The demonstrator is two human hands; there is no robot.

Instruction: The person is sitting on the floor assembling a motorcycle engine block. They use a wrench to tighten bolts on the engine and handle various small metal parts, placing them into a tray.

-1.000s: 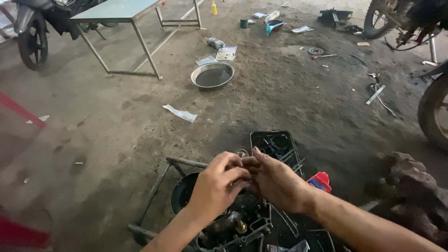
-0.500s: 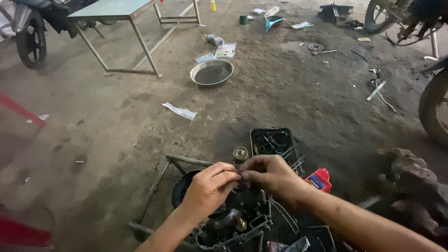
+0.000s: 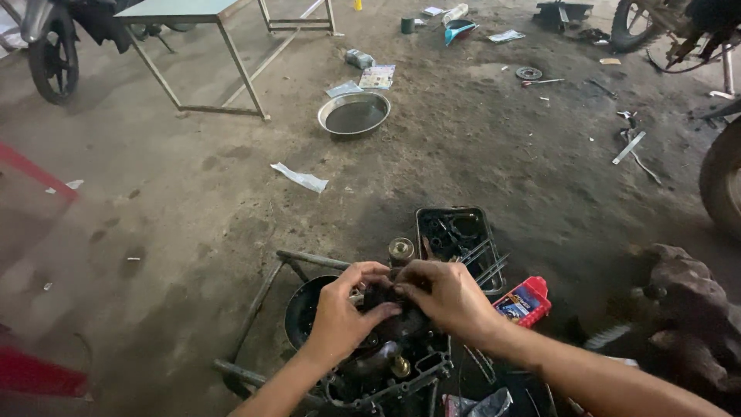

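Both my hands meet over a dark, greasy engine assembly point(image 3: 386, 359) that sits on a metal frame point(image 3: 266, 289) on the floor. My left hand point(image 3: 343, 313) and my right hand point(image 3: 444, 297) pinch a small dark part point(image 3: 384, 293) between their fingertips, on top of the engine. A small brass-coloured round piece point(image 3: 400, 249) stands just beyond my fingers. A black tray point(image 3: 455, 235) of small parts and tools lies behind my right hand.
A red and blue bottle point(image 3: 523, 301) lies right of my right wrist. A metal bowl point(image 3: 353, 114) sits further out on the dirty concrete, with a table point(image 3: 193, 46) at the back left. Motorcycle wheels point(image 3: 52, 58) point(image 3: 722, 177) stand at both sides. A dark lump point(image 3: 691, 316) rests at right.
My hands have dropped slightly lower onto the engine, and the brass-coloured round piece beyond my fingers has come into view.
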